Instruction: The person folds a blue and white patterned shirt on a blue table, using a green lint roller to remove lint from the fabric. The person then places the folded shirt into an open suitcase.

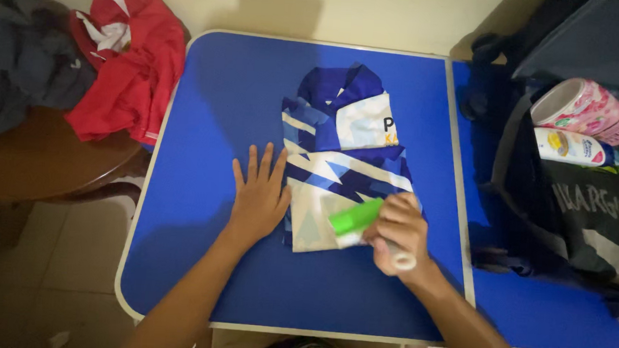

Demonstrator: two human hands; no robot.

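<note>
The right hand [400, 232] was closed around a green-headed lint roller [359, 217], pressing it on the lower part of a folded blue-and-white shirt [342, 154] lying near the middle of the blue table [213, 119]. The left hand [259, 196] lay flat, fingers spread, on the table, touching the shirt's left edge. A red garment [128, 66] sat heaped at the far left.

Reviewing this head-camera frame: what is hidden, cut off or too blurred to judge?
- Green tool: the right hand wraps its handle, so its full shape is hidden.
- Folded blue-and-white shirt: its underside and inner folds are hidden by its own layers.
- Dark bag: cut off by the right edge.
- Grey clothes: cut off at the left edge.
</note>
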